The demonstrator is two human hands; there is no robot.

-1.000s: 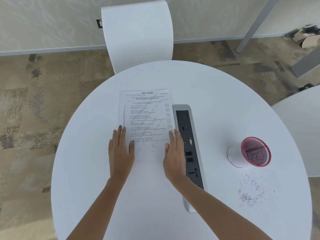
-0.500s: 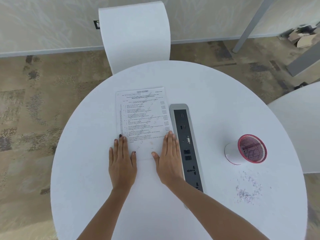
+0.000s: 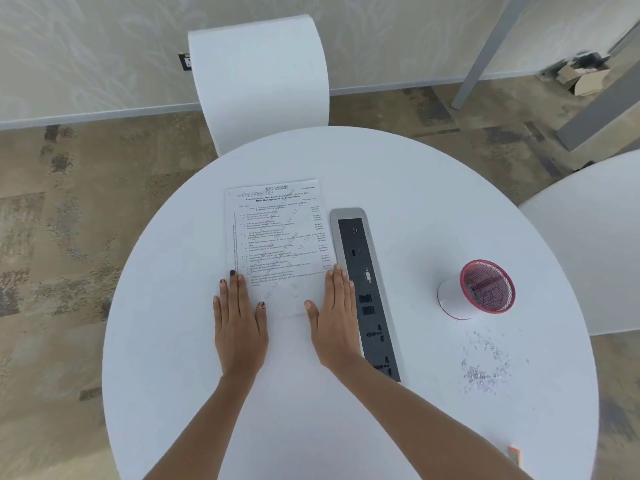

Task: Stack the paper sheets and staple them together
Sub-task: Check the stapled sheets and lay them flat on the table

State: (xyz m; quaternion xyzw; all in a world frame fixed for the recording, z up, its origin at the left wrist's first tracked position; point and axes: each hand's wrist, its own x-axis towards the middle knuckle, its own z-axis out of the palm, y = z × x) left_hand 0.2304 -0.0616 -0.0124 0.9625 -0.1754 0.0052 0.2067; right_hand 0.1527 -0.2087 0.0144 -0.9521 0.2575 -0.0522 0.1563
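On the table (image 3: 433, 209), the paper sheets (image 3: 277, 233) lie left of the socket strip (image 3: 363, 289), the mesh cup (image 3: 485, 287) far right.

Your left hand (image 3: 239, 323) lies flat, palm down, fingers straight and close together, pointing away from you, its thumb held slightly out toward your right hand (image 3: 334, 320). Your right hand lies the same way: flat, palm down, fingers together, thumb spread toward the left one. The two hands sit side by side, apart and roughly level. Your bare left forearm (image 3: 211, 427) and right forearm (image 3: 422, 427) spread apart toward your elbows.
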